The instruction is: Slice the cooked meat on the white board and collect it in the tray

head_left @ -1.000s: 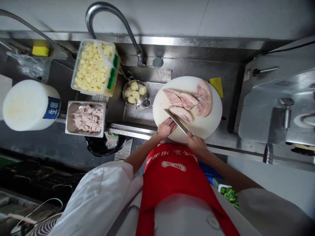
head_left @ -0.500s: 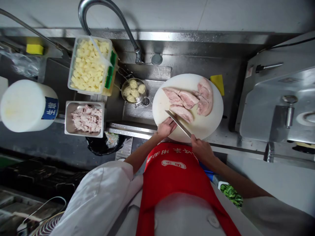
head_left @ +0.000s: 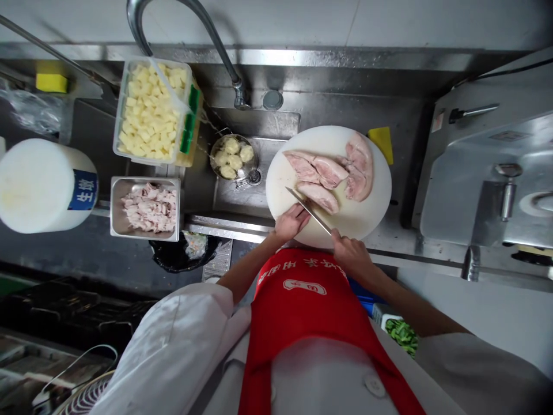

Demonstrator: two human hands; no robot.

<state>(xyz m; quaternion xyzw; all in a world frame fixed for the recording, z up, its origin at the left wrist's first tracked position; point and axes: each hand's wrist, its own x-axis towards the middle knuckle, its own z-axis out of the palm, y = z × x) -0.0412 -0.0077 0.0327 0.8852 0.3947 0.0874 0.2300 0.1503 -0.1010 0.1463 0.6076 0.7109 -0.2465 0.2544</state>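
Note:
A round white cutting board [head_left: 371, 207] lies over the sink's right side, with several pale pink slabs of raw meat [head_left: 328, 173] on its far half. My right hand [head_left: 352, 253] grips the handle of a knife [head_left: 309, 210]. The blade runs diagonally across the board's near left part, just in front of the nearest slab. My left hand [head_left: 291, 222] rests on the board with fingers curled against the blade's left side. Anything under those fingers is hidden.
Left of the board are a steel tray of cut meat [head_left: 147, 207], a plastic tub of potato cubes [head_left: 151, 112], a small bowl of pale lumps [head_left: 233, 157] in the sink, and a thick white block [head_left: 38, 184]. A steel machine [head_left: 496, 178] stands on the right.
The knife drew back toward me half a second ago and has now slid forward again, its tip a little further left. My left hand stays by the blade.

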